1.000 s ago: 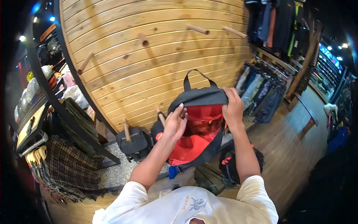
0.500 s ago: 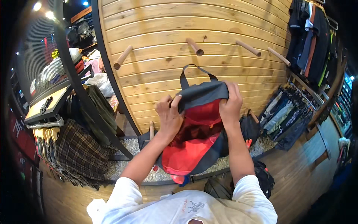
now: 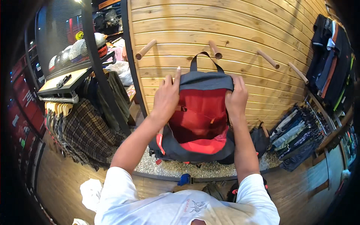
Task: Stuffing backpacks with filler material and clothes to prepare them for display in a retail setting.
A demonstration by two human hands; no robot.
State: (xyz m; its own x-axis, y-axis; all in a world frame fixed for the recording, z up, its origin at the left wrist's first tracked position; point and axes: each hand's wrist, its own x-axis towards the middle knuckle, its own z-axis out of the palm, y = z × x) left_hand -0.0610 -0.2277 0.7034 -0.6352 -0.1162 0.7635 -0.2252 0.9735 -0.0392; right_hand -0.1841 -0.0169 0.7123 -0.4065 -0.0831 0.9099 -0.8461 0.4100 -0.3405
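A dark grey backpack (image 3: 207, 81) hangs between my hands in front of the wood-plank wall, its mouth spread wide. Inside, the red lining (image 3: 202, 118) shows, with an inner pocket and a small orange tab. My left hand (image 3: 167, 95) holds the left edge of the opening, index finger pointing up and thumb hidden. On the opposite edge, near the top corner, the fingers of my right hand (image 3: 237, 93) are closed round the fabric. A black carry loop (image 3: 204, 55) stands up from the bag's top.
Several round wooden pegs (image 3: 268, 59) stick out of the wall. Below the bag runs a pebbled ledge (image 3: 187, 171), with a dark bag (image 3: 259, 140) on its right. Racks hold plaid shirts (image 3: 88, 129) at left and folded trousers (image 3: 290, 133) at right. Bags lie on the wooden floor by my body.
The backpack has become more upright, and its opening is spread wider, so more red lining shows. My left index finger has straightened upward. The whole view has shifted, moving the surroundings to the right.
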